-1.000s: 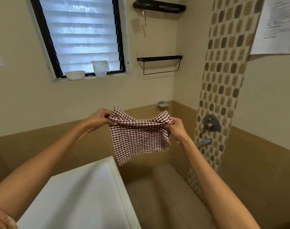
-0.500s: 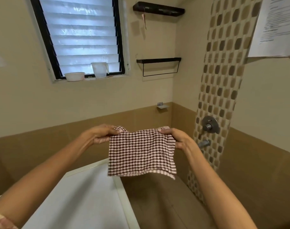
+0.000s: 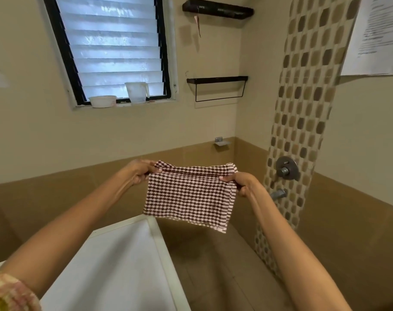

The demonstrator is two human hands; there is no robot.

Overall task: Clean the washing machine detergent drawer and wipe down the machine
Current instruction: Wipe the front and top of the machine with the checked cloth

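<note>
The left hand [image 3: 139, 172] and the right hand [image 3: 240, 183] each pinch a top corner of the checked cloth [image 3: 188, 195]; it hangs flat in the air above the white washing machine [image 3: 114, 265].

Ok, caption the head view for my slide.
Both hands, left hand and right hand, hold a checked cloth above the white washing machine top.
</note>
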